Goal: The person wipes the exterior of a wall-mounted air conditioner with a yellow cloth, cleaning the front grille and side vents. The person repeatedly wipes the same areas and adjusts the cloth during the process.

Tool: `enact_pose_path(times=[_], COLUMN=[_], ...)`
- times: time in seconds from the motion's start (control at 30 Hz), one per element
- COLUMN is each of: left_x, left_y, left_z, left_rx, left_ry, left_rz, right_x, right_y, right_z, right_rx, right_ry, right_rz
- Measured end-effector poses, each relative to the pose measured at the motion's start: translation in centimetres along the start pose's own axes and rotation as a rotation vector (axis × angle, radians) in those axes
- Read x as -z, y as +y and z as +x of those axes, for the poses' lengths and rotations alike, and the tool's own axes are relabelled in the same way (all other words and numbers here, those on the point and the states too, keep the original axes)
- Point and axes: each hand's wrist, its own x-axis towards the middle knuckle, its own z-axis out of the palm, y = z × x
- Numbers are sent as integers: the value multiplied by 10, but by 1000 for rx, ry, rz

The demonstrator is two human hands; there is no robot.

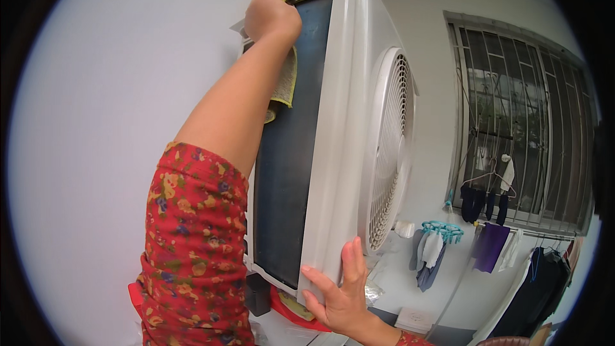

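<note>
In front of me is a white air-conditioner outdoor unit (331, 154), its side with dark finned coil (288, 178) turned towards me. My left hand (273, 18), raised near the unit's top, is closed around a grey-green cloth with yellow edging (287, 79). Part of that cloth hangs below the fist against the coil, and my forearm hides some of it. Low on the unit, my right hand (343, 288) rests with spread fingers on the white corner panel and holds nothing. The round fan grille (391, 154) is on the face to the right.
A plain wall (96, 129) rises at the left. Under the unit are a red object (293, 310) and a dark block (258, 294). To the right hang a teal clip hanger (442, 231) with small laundry and dark clothes (531, 288), below a barred window (519, 120). A white box (414, 319) sits lower right.
</note>
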Motion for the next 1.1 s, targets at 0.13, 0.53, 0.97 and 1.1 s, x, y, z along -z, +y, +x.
enact_pose_path(times=[0.13,0.53,0.97,1.1], left_x=[-7,12,110,142], left_y=[4,12,-74,-100], left_z=[-10,-14,-177,-242], left_rx=[-83,-239,-355,-269], left_ry=[8,-334,-638,-668], left_rz=[-253,-419,-441,-489], right_x=[-1,-3,-4,-4], right_y=[2,0,-3,-2], right_z=[-2,-2,-2,-2], right_rx=[-6,-20,-66,-63], right_ry=[10,44,80,68], right_rz=[3,17,5,-1])
